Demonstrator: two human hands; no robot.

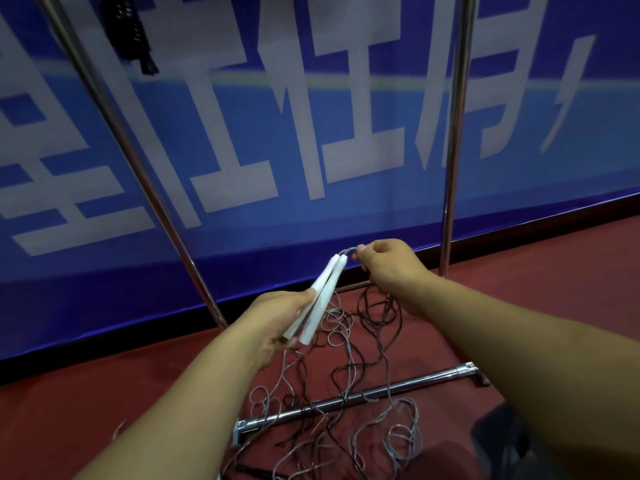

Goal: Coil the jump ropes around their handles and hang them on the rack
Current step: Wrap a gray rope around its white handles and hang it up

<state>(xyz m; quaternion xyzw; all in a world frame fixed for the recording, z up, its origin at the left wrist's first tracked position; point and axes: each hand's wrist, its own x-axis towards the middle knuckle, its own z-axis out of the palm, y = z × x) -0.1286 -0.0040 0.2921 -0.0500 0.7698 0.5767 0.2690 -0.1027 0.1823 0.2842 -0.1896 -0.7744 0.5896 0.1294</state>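
My left hand (pixel 277 320) grips two white jump-rope handles (pixel 318 299) held side by side, their tips pointing up and to the right. My right hand (pixel 391 268) pinches the grey rope (pixel 348 251) just where it leaves the handle tips. The rest of that grey rope hangs down into a tangle (pixel 346 375) of grey and dark ropes on the red floor. The chrome rack stands in front of me, with one upright (pixel 138 161) on the left and another (pixel 453 140) on the right.
The rack's low chrome base bar (pixel 363 398) lies across the rope tangle. A black coiled rope (pixel 138 36) hangs from the rack at top left. A blue banner with white characters (pixel 311 133) covers the wall behind. A dark object (pixel 512 441) sits at bottom right.
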